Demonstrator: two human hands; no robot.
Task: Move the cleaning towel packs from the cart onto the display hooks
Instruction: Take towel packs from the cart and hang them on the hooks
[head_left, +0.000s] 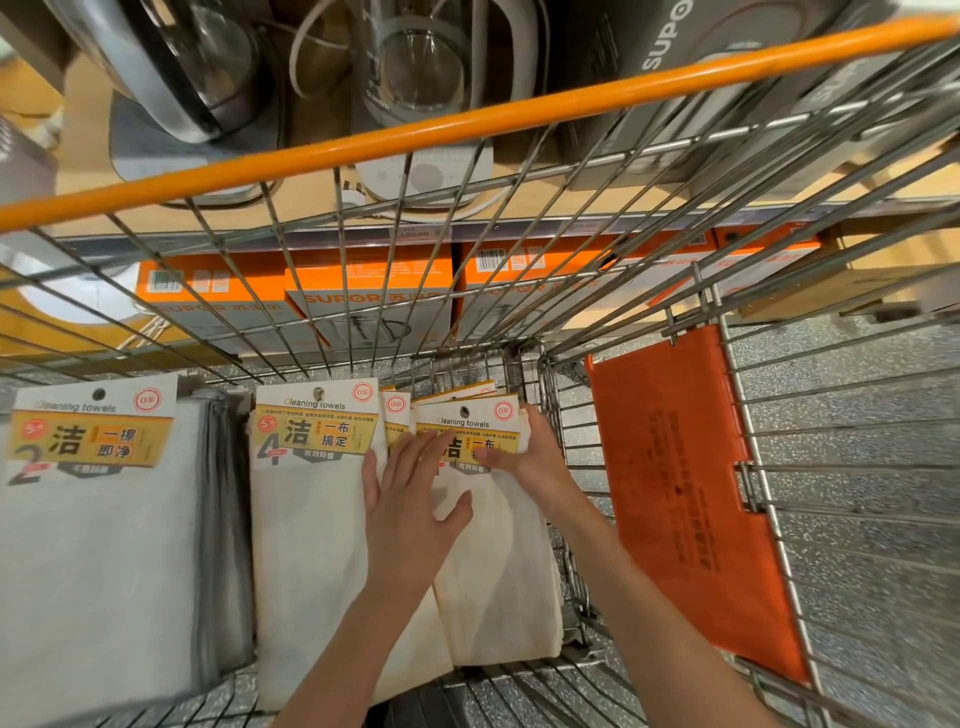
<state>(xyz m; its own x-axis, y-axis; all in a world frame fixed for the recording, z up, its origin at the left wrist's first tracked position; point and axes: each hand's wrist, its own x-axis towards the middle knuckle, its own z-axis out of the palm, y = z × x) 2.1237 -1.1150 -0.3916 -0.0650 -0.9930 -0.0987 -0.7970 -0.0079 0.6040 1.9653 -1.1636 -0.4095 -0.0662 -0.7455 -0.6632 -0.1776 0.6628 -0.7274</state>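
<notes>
Cream cleaning towel packs lie in the wire cart (566, 457), each with a yellow header card. My left hand (410, 493) lies flat with straight fingers on the stack between the middle pack (311, 519) and the right pack (498, 561). My right hand (524, 457) grips the top right pack at its header card, thumb on the card and fingers round its right edge. More header cards show behind it. A grey-white pack (98, 545) lies at the far left. No display hooks are in view.
The cart's orange handle bar (467, 124) crosses the top. An orange plastic flap (685, 499) hangs on the cart's right side. Beyond the cart, shelves hold orange appliance boxes (369, 296) and glass kettles (415, 62). Speckled floor shows under the wire.
</notes>
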